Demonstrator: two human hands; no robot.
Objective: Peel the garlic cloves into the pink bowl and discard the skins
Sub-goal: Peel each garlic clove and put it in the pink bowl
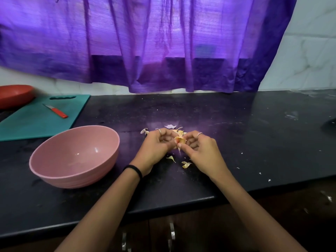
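I see both hands meeting over the middle of the black counter (pixel 236 133). The left hand (pixel 156 148) has its fingers curled in and pinches a garlic clove (pixel 180 140) from the left; the right hand (pixel 201 150) pinches the same clove from the right, thumb and forefinger closed on its loosened yellowish skin. The clove sits between the two sets of fingertips, raised just above the counter surface.

Loose skins (pixel 186 164) lie on the counter just below the hands, and more scraps (pixel 171 126) lie just beyond them. Small white flecks are scattered farther right.

The pink bowl (pixel 54 171) stands on the counter to the left of the hands, upright, near the left wrist but not touching it. I cannot make out any cloves in it.

Farther left, a teal cutting board (pixel 32 122) lies flat with a small red-handled knife (pixel 57 111) resting on it. A red bowl (pixel 14 95) sits at the board's far corner. A purple curtain (pixel 145 42) hangs behind the counter.
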